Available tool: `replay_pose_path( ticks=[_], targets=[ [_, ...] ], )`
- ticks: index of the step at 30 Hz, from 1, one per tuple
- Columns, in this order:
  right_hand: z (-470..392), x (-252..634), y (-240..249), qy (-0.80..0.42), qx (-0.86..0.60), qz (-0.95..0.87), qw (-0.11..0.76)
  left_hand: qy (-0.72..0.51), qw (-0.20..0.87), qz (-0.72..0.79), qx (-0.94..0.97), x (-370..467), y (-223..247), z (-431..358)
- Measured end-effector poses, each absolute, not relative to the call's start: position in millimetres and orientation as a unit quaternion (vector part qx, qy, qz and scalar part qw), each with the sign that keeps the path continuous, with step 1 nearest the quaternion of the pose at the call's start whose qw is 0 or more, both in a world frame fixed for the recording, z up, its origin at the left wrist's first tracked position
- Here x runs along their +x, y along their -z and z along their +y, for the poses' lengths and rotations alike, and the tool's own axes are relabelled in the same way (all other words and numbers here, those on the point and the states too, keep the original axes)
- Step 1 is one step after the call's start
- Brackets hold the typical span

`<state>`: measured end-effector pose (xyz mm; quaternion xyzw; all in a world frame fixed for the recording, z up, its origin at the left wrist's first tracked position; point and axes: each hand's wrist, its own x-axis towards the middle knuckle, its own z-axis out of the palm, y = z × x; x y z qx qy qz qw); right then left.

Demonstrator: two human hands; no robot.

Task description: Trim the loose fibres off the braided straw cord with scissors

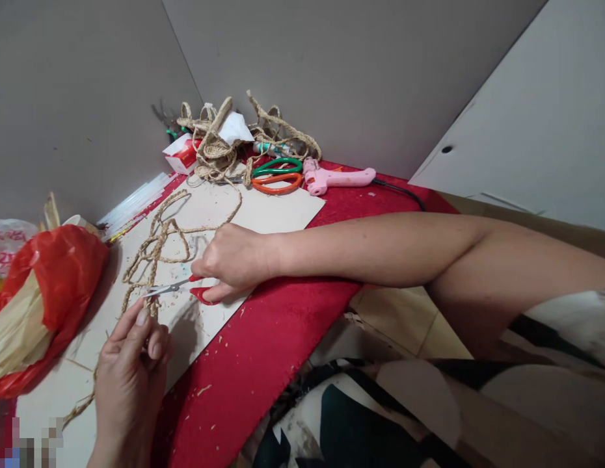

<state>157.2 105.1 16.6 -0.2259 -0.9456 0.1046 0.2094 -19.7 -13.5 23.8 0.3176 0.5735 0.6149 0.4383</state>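
Note:
My right hand (231,260) has its fingers in the red handles of small scissors (173,286). The scissors' blades are parted and point left, at a braided straw rope (159,250). Just below the blade tips, my left hand (136,351) pinches the rope between thumb and fingers. The rope lies in loose loops on a white board (278,214), above my left hand, and a tail of it runs out at the lower left. Whether the blades touch the rope cannot be made out.
Red cloth (268,331) lies under the board. A red plastic bag (78,266) with pale strips stands at left. Green- and orange-handled scissors (277,175), a pink glue gun (339,177), a small box (183,155) and piled rope (217,140) sit near the grey wall.

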Motion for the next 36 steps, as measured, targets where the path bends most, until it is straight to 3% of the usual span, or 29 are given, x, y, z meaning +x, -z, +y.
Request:
replay_pose_path(
  ticks=[12, 26, 30, 36],
  targets=[
    [110.5, 157.3, -12.6, -0.14, -0.194, -0.943, 0.231, -0.62, 0.446, 0.554, 0.332, -20.2, -24.9, -13.1],
    [103.5, 159.2, -16.7, 0.025, -0.209, -0.961, 0.181, -0.603, 0.424, 0.59, 0.33, -23.2, -19.1, -16.5],
    [105.3, 159.1, -17.7, 0.017, -0.19, -0.969, 0.156, -0.595, 0.434, 0.588, 0.335, -24.2, -18.3, -15.5],
    [110.5, 160.3, -15.8, -0.031, -0.179, -0.964, 0.192, -0.596, 0.429, 0.579, 0.355, -23.8, -21.0, -16.2]
  ],
)
